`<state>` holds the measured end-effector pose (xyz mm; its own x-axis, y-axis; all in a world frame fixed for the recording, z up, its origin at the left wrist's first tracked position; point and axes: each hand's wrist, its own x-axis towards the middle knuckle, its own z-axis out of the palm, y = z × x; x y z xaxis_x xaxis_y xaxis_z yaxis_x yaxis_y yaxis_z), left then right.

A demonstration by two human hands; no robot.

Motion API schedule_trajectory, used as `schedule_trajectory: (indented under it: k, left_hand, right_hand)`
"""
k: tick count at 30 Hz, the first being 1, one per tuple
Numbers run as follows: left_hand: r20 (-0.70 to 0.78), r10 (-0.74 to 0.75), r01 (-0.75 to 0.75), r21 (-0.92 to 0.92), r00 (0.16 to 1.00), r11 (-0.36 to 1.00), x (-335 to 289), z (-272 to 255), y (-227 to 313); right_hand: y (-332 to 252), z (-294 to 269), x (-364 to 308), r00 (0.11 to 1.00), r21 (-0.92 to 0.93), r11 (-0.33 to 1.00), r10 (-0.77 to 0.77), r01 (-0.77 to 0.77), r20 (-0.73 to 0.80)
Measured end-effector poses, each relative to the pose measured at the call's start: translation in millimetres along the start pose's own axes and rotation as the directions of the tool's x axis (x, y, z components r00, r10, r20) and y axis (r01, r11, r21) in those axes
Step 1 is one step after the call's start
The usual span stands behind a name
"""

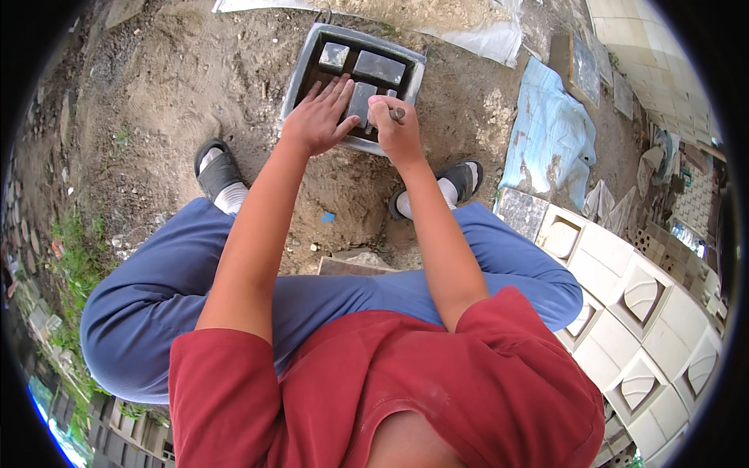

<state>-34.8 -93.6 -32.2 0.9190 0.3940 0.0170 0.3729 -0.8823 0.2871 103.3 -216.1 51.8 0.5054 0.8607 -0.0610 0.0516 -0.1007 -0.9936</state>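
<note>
A grey, square, box-like mould (pixel 293 87) lies on the dirt between my feet. Raised inside it are several grey blocks, among them a long one (pixel 379 69) at the far right and a small pale one (pixel 334 55) at the far left. My left hand (pixel 316 118) rests over the mould's near left part, fingers spread, the thumb beside the middle block (pixel 361 101). Wrapped into a fist, my right hand (pixel 399 139) grips a thin tool with a round brown handle end (pixel 397 114) over the near right corner. The tool's working end is hidden.
White patterned concrete blocks (pixel 601 312) stand in rows at the right. A light blue sheet (pixel 550 129) lies on the ground, with a pale sheet (pixel 488 39) under sand beyond the mould. A small board (pixel 351 267) sits before my knees; weeds (pixel 78 257) grow at left.
</note>
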Motion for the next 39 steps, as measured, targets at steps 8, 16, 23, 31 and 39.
schedule_trajectory:
  k: [8,16,23,31,39]
  left_hand:
    - [0.019,-0.009,0.011,-0.065,1.0,0.998,-1,-3,0]
    - [0.01,-0.007,0.008,-0.108,1.0,0.994,4,-3,-2]
    - [0.03,-0.027,0.03,-0.105,0.999,0.994,-2,-5,-1]
    - [0.04,-0.025,0.029,-0.121,0.999,0.992,-3,-5,2]
    - [0.027,-0.016,0.019,-0.147,1.0,0.989,3,-4,2]
  right_hand:
    - [-13,-10,2,0.997,0.199,0.98,-0.013,0.028,-0.078]
    - [13,-5,6,1.0,-0.001,1.0,-0.009,0.009,-0.004]
    - [-15,-3,-2,0.993,0.061,0.998,-0.025,0.032,-0.119]
    - [-1,-2,0,0.992,0.067,0.997,0.045,-0.037,-0.114]
    - [14,-3,-7,0.997,0.097,0.994,-0.035,0.042,-0.068]
